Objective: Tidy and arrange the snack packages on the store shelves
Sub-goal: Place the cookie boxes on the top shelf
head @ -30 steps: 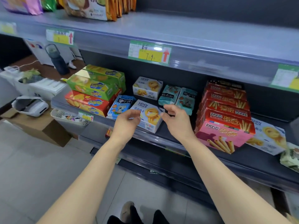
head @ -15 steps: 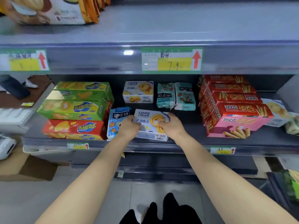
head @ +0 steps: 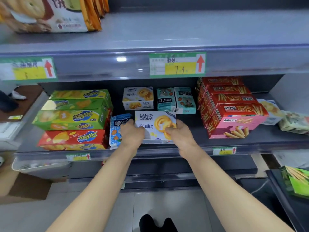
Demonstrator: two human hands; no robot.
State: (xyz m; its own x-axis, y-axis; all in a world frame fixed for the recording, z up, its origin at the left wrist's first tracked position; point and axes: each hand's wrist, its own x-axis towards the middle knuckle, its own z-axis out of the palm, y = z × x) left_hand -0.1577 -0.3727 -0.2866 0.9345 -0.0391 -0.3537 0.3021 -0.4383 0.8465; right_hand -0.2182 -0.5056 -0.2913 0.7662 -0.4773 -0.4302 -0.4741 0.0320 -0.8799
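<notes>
A white Landy Castle cookie box [head: 151, 121] stands tilted up at the front of the middle shelf [head: 250, 143]. My left hand [head: 132, 133] grips its left edge and my right hand [head: 179, 133] grips its right edge, the thumb over the printed cookie. A second Landy box [head: 138, 97] stands behind it. A blue snack bag [head: 117, 128] leans just left of my left hand. Two teal packs [head: 176, 100] stand behind on the right.
Green and red Zedeese boxes [head: 73, 119] are stacked at the left. Red and pink egg-roll boxes [head: 230, 106] are stacked at the right, with more packs [head: 294, 122] beyond them. Biscuit bags [head: 50, 14] sit on the upper shelf. A cardboard box [head: 25, 186] lies on the floor.
Both hands closed on the front Landy box and tipped it up so its face shows. The view swung to face the shelf squarely and came closer.
</notes>
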